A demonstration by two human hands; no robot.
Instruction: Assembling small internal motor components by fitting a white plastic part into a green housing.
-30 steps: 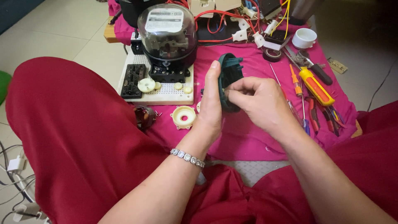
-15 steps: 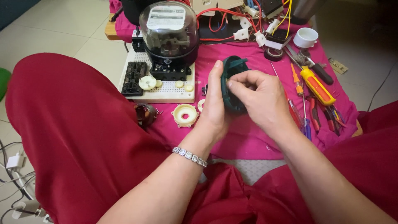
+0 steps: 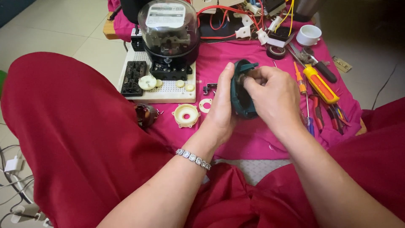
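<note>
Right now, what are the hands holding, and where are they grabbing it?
A dark green plastic casing. The left hand grips its side edge, thumb up along the rim. The right hand pinches at its top opening, fingertips inside.

Teal housing, magenta cloth, yellow-handled screwdriver.

My left hand cradles a dark teal, rounded plastic housing upright over the pink cloth, thumb pointing to twelve o'clock. My right hand pinches at its upper rim. At nine o'clock lies a cream plastic ring; at two o'clock, a yellow-handled screwdriver.
</note>
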